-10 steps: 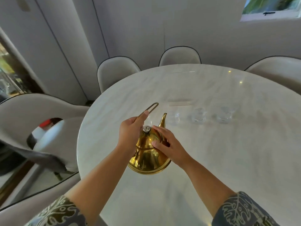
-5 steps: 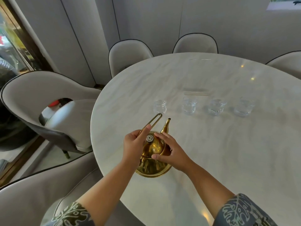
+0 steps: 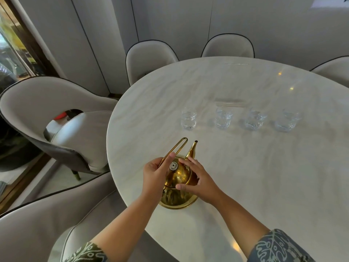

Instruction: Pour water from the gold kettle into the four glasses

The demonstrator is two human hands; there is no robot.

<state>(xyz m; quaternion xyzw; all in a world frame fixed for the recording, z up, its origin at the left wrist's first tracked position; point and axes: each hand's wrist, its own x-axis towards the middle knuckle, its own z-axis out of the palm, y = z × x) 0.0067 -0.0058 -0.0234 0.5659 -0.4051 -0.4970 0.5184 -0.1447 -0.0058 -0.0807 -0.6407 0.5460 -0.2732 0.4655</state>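
The left hand [image 3: 154, 174] has its fingers closed on the handle [image 3: 175, 149] to lift the gold kettle [image 3: 178, 186] near the tabletop's [image 3: 264, 176] front edge. The right hand [image 3: 200, 181] cups its side, fingers curved, to steady it. The four glasses [image 3: 222, 118] wait in a row farther back.

glossy gold metal kettle [image 3: 178, 179]; polished marble table [image 3: 264, 167]

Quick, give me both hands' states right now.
Left hand: closed on the gold kettle handle.
Right hand: open, fingers resting on the kettle's body.
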